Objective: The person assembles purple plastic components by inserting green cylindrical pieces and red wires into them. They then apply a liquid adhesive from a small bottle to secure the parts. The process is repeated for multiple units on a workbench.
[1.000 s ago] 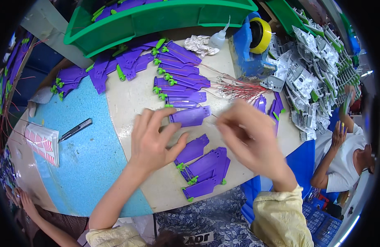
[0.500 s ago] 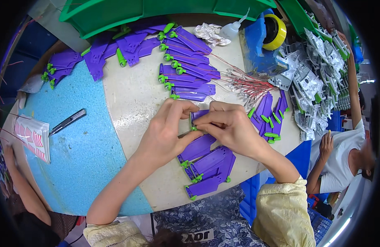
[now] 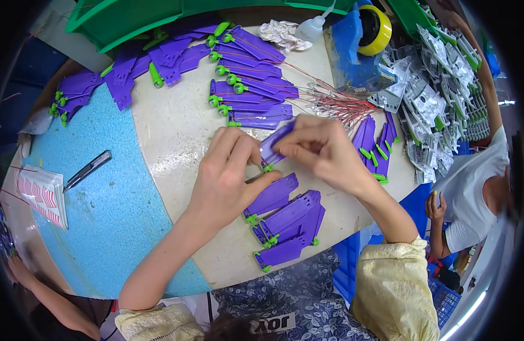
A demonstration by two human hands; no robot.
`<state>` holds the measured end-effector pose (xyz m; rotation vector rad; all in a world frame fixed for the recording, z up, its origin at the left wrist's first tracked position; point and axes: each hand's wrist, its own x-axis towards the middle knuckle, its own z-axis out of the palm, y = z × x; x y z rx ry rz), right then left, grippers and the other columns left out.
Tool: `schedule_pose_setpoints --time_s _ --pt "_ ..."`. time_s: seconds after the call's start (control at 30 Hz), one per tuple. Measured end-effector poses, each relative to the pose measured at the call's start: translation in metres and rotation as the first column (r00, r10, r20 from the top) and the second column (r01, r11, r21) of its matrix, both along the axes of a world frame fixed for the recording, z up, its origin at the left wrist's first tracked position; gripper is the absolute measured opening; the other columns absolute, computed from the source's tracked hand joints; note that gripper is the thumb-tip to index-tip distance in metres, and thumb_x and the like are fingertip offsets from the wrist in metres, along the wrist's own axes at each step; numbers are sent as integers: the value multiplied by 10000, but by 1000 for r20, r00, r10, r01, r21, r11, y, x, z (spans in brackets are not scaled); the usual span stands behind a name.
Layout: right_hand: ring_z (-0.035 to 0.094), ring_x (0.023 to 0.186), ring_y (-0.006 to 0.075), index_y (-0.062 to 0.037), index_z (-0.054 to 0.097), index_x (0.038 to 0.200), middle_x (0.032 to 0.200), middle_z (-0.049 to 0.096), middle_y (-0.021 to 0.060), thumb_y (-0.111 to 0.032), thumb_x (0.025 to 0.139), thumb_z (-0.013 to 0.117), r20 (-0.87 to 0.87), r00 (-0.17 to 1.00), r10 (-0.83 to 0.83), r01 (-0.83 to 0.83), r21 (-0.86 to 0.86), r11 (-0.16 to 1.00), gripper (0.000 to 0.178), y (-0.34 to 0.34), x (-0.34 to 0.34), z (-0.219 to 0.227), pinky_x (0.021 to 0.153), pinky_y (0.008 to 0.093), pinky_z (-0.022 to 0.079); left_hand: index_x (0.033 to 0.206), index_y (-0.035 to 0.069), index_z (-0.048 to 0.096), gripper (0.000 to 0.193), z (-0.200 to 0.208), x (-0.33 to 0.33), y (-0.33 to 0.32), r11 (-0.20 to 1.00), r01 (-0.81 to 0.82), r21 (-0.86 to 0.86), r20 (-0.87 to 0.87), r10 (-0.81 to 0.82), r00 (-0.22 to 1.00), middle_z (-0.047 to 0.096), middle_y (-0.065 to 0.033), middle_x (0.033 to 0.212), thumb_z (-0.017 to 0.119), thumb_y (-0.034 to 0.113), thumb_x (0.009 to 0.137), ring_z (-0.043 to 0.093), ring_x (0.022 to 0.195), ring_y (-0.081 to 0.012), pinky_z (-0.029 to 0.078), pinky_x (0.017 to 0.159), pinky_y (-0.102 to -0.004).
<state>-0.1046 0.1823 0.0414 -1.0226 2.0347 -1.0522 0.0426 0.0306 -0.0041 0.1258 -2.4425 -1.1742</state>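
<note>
Between my hands is a flat purple plastic part (image 3: 275,142) with a green piece at its near end. My right hand (image 3: 324,152) pinches its far right side with thumb and fingers. My left hand (image 3: 226,169) is curled at its left, thumb and forefinger at the green end. Whether the left fingertips actually grip it is hard to see. Just below lie several similar purple parts (image 3: 287,215) with green ends. Beyond my hands a row of purple parts (image 3: 256,88) carries thin wires, which run right to a bundle of red and white wires (image 3: 344,107).
Grey plastic parts (image 3: 424,113) are heaped at the right, beside a blue tape dispenser with yellow tape (image 3: 381,31). A green bin (image 3: 159,14) spans the back. On the left are a utility knife (image 3: 88,170) and a label stack (image 3: 43,196). Other people sit on both sides.
My right hand has moved slightly up and right, and the purple part now tilts and shows more between my hands. The co-worker's hand at the right has shifted.
</note>
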Motion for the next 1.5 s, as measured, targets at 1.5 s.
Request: schedule_pose_setpoints --time_s 1.5 --pt "589 566 249 33 728 1132 776 632 150 -20 927 653 -278 953 -121 85 -140 987 225 23 31 -11 528 360 456 993 15 731 318 -3 -3 3 960 50 -274 -171 -100 980 647 -117 1042 851 109 714 618 832 -252 542 658 -357"
